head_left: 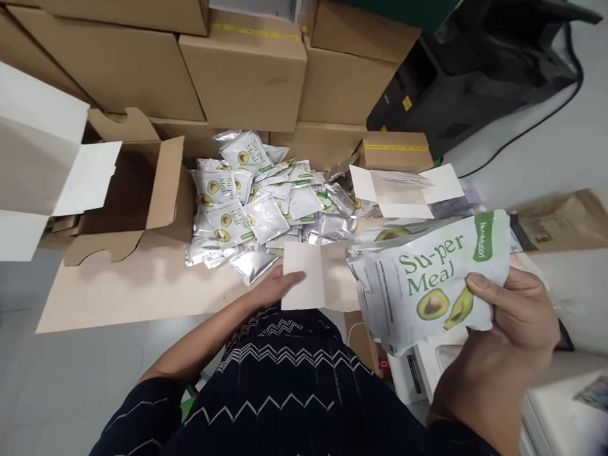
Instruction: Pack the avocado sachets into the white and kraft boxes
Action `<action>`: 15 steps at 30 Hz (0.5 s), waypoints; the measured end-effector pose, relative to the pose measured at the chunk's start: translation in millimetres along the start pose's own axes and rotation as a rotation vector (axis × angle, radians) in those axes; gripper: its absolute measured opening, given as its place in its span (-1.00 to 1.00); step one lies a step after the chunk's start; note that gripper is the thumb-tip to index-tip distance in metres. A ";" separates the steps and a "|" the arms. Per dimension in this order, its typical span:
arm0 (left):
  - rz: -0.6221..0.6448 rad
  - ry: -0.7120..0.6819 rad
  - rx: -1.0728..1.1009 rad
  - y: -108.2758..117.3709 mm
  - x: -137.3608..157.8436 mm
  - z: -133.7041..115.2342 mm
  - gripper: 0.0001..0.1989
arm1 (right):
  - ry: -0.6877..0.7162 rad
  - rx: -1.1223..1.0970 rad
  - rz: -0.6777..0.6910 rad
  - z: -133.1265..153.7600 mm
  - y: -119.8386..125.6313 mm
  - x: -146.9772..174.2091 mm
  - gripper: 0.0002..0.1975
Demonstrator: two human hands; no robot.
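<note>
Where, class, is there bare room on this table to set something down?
Bare: the front-left strip of table, with the open brown box behind it and the heap of sachets and left hand to its right. Crowded: the middle, covered by that heap, and the right, around the open white carton and the pouches in the right hand.

Right grip [525, 319] pinched, left forearm [208, 331] extended

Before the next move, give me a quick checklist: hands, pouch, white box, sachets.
1. Right hand gripping Su-per Meal pouch: ok, thumb across its front.
2. Pouch count in that hand: cannot tell, edges overlap.
3. Left hand on white box: ok, at its near flap.
4. Box interior visible: not ok, pouch covers much of it.
5. Sachets in order: not ok, loose heap.
</note>
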State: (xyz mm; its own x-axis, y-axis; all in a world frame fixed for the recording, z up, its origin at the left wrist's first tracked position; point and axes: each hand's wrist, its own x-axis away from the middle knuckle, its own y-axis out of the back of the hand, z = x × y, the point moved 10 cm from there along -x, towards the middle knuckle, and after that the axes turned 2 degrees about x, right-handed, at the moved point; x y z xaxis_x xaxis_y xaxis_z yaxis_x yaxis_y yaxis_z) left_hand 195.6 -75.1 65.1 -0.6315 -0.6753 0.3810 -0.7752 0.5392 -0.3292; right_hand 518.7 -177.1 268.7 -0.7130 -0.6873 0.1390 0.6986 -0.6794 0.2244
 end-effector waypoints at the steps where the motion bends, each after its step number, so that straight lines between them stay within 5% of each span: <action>1: -0.041 0.011 0.051 11.8 13.6 1.5 -0.49 | 0.000 -0.031 0.039 1.7 -10.9 -0.8 -0.61; 7: -0.394 -0.008 0.158 68.5 61.2 19.8 -0.47 | 0.021 -0.187 0.356 19.6 -88.4 6.8 -0.72; 15: -0.522 -0.050 0.085 83.1 76.5 59.5 -0.52 | -0.165 -0.126 0.764 -11.5 -208.7 22.6 -0.62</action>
State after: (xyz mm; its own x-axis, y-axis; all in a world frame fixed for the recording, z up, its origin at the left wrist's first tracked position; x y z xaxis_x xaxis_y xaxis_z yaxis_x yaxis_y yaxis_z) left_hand 84.0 -111.9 15.5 -0.1591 -0.8673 0.4717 -0.9807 0.0840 -0.1764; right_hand 357.5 -53.8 213.9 -0.0262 -0.9349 0.3539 0.9927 -0.0659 -0.1007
